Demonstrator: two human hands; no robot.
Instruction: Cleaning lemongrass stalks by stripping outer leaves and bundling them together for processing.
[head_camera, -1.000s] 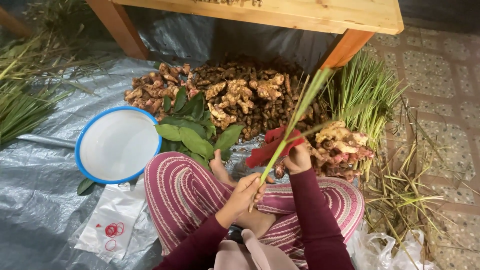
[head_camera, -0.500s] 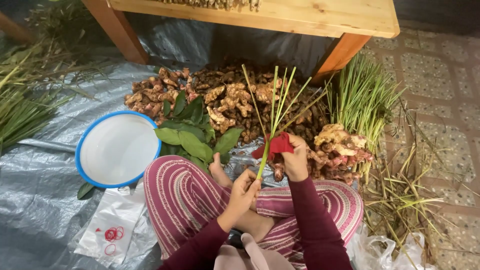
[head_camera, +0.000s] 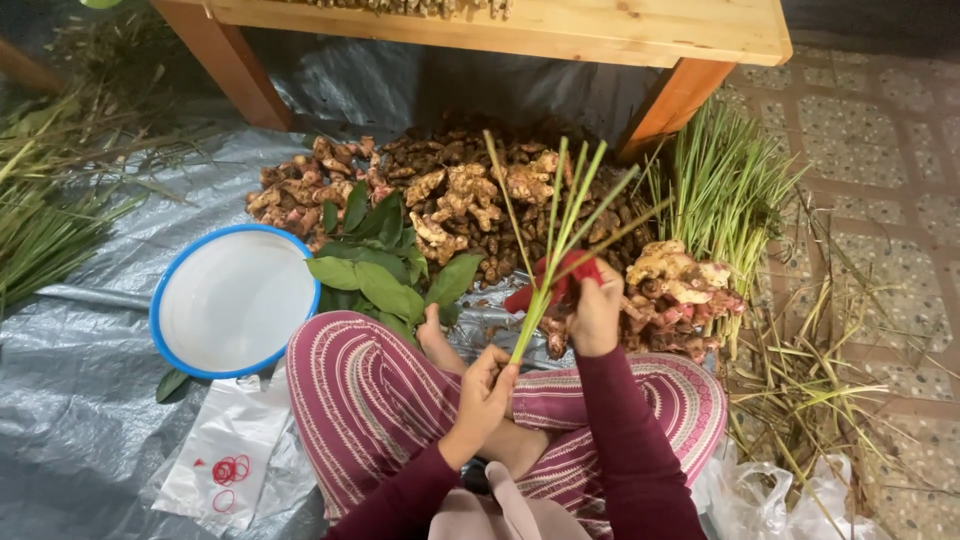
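The left hand (head_camera: 487, 385) pinches the base of a lemongrass bunch (head_camera: 553, 250) above the lap, steadying it upright, while the right hand (head_camera: 597, 312) clenches its middle together with red chilies (head_camera: 545, 285), evidently bundling them.

The person sits cross-legged, knees spread wide to either side, one bare foot (head_camera: 432, 335) showing between them. Both arms, in dark maroon sleeves, reach forward from the bottom of the view. The left hand (head_camera: 485, 390) is held low over the lap, wrist slightly bent, fingers curled inward with the fingertips pinched together in a closed grip. The right hand (head_camera: 597, 312) is raised higher and further forward, forearm angled steeply upward, its back turned to the camera, fingers folded into a tight closed grip. The two hands are near each other but apart.
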